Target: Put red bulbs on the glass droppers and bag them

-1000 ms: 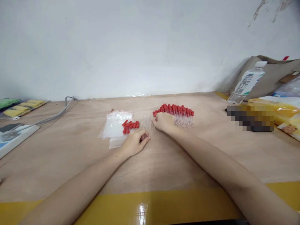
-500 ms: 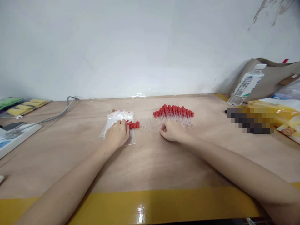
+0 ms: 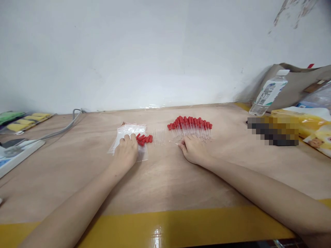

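My left hand (image 3: pixel 127 150) is closed, its fingers curled down over a clear zip bag (image 3: pixel 142 155) at the left edge of a small pile of red rubber bulbs (image 3: pixel 144 139). The fingertips are hidden, so I cannot see what they pinch. Several thin clear dropper tubes (image 3: pixel 159 137) lie side by side right of the pile. My right hand (image 3: pixel 191 148) is closed around a clear dropper tube (image 3: pixel 173 142), whose end sticks out leftward past the thumb. Just beyond that hand lies a fanned row of droppers (image 3: pixel 190 124) with red bulbs fitted on their tubes.
On the right, a clear bottle (image 3: pixel 269 92) leans against a grey bag (image 3: pixel 297 81), near a yellow package (image 3: pixel 300 119). A white power strip (image 3: pixel 23 155) with a grey cable (image 3: pixel 67 125) and yellow packets (image 3: pixel 28 121) lie left. Behind the table rises a wall (image 3: pixel 129 55).
My left hand has drawn slightly left and down, so more red bulbs show. My right hand has turned and shifted slightly right; the tube's end now shows clearly. The view has shifted slightly.
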Demonstrator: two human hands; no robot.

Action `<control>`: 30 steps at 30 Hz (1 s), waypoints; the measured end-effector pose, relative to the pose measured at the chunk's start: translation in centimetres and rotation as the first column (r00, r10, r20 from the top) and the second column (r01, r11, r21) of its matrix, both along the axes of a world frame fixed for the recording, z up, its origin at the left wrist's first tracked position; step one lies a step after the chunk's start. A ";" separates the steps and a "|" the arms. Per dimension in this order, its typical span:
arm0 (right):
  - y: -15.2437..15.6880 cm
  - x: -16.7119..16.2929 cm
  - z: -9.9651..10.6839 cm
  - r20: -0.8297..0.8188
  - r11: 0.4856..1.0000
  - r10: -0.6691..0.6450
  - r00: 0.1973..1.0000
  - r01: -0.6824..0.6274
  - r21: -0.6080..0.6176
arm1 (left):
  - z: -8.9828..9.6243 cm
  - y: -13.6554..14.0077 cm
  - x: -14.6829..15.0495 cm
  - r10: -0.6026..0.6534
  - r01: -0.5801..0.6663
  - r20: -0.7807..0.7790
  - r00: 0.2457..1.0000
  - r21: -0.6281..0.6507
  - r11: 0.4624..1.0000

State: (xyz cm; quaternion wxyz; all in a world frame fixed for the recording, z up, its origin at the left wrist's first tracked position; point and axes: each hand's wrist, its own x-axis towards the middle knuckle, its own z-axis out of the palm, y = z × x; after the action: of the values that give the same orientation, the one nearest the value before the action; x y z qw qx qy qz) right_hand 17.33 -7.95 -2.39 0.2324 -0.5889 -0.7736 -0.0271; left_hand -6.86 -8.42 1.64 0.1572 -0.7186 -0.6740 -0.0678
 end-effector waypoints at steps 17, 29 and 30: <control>-0.3 0.4 -0.4 -0.248 0.880 0.453 0.856 -0.384 0.281 | -4.3 0.9 3.7 -0.456 0.515 0.708 0.539 0.151 0.844; -0.7 -0.2 -0.5 -0.311 0.862 0.506 0.805 -0.456 0.221 | -4.4 0.6 4.1 -0.394 0.519 0.809 0.437 0.131 0.844; -0.8 -0.2 -0.4 -0.325 0.867 0.497 0.805 -0.455 0.202 | -4.4 0.6 4.1 -0.401 0.517 0.806 0.435 0.140 0.844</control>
State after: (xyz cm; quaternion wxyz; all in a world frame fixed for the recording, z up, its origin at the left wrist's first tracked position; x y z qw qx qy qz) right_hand 17.13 -8.72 -2.81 0.4049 -0.3559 -0.8365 0.0983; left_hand -2.76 -7.77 -2.81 -0.2395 -0.7692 -0.4501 -0.3852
